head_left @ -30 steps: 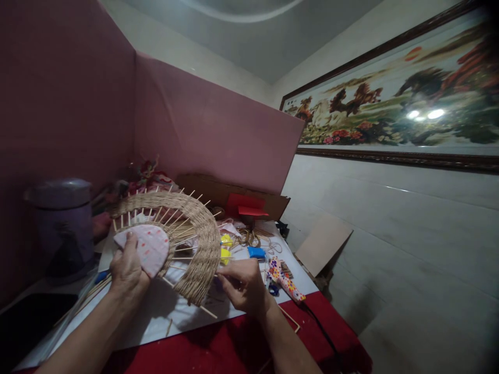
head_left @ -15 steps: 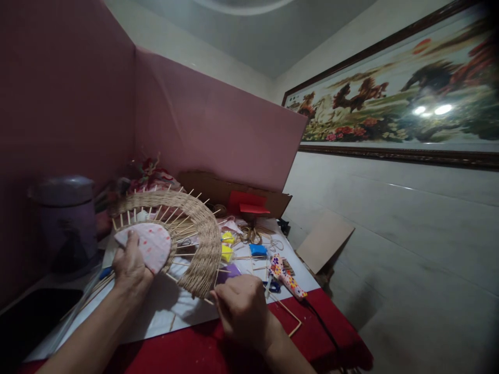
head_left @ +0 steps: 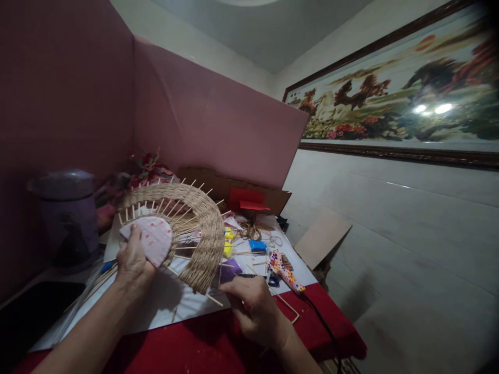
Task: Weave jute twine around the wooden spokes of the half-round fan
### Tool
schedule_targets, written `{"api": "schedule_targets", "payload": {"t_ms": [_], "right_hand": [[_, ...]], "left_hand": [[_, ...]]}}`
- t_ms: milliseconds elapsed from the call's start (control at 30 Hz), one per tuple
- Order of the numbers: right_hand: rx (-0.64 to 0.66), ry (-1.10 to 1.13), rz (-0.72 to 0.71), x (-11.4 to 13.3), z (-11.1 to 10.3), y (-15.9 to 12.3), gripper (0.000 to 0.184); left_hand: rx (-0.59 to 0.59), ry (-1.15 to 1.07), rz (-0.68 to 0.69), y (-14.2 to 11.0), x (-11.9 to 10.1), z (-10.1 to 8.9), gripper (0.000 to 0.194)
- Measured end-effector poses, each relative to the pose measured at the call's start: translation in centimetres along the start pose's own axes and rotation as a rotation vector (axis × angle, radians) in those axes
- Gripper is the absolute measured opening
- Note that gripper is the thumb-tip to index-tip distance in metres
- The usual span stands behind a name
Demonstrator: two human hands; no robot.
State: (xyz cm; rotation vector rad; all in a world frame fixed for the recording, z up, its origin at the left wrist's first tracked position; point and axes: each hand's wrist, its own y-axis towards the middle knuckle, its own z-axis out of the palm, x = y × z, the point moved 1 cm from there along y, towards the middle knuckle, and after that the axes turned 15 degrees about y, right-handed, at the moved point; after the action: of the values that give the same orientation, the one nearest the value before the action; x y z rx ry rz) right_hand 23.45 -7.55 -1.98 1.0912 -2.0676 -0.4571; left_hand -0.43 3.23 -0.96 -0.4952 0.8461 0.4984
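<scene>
One woven fan tight in one left hand — one right hand nearby, curled, grip unclear

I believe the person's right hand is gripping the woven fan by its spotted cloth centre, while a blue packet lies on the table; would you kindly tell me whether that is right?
Not quite: the head view shows the left hand, not the right, gripping the woven fan by its spotted cloth centre. The blue packet does lie on the table.
</scene>
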Motion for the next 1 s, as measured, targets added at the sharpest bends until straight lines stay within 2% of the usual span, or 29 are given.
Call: {"api": "schedule_targets", "payload": {"t_ms": [133, 233, 333, 467, 567, 800, 1000], "right_hand": [[-0.016, -0.142, 0.025, -0.3, 1.2, -0.4, 0.025], [-0.056, -0.163, 0.040, -0.3, 2.0, -0.7, 0.023], [-0.160, -0.151, 0.068, -0.4, 2.3, -0.8, 0.023], [-0.348, -0.220, 0.050, -0.7, 2.3, -0.7, 0.025], [-0.421, -0.230, 0.041, -0.6, 2.4, -0.7, 0.024], [-0.568, -0.055, 0.101, 0.5, 3.3, -0.6, 0.022], [-0.593, -0.044, 0.115, 1.4, 2.8, 0.7, 0.021]], "left_hand": [[-0.005, -0.005, -0.017, -0.1, 0.1, 0.1, 0.013], [-0.004, -0.004, -0.035, -0.4, 0.2, 0.3, 0.013], [0.028, -0.008, -0.052, -1.4, -0.2, 0.8, 0.010], [0.166, -0.019, -0.105, -3.5, -1.0, 2.3, 0.020], [0.219, -0.026, -0.129, -4.4, -1.6, 3.7, 0.015], [0.225, -0.110, -0.084, -3.4, -2.7, 6.0, 0.009], [0.249, -0.094, -0.051, -2.9, -2.6, 7.0, 0.009]]}}
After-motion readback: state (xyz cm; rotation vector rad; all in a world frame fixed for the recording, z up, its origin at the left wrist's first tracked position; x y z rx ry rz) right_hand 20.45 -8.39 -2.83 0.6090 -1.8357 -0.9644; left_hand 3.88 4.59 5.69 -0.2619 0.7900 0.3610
